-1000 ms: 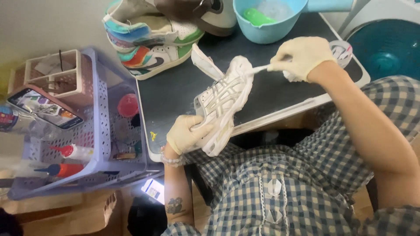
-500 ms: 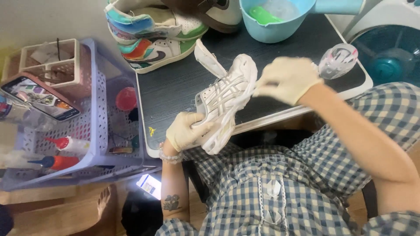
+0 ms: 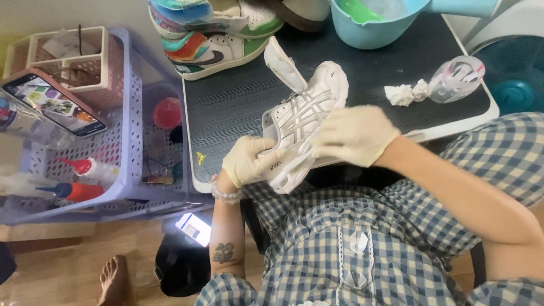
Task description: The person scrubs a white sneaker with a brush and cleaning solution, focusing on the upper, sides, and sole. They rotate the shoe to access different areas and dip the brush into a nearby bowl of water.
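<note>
White sneaker [image 3: 306, 119] held tilted over near edge of dark counter [image 3: 238, 102], tongue up. Left hand [image 3: 249, 161], gloved, grip closed around heel end. Right hand [image 3: 354, 136], gloved, laid over the shoe's side; whether its grip pinches anything, cannot tell. Crumpled white tissue [image 3: 405, 93] lies on counter, just beside clear bottle [image 3: 456, 79] on its side. 2 multicoloured sneakers [image 3: 215, 34] at far edge, blue basin [image 3: 374, 20] near them.
</note>
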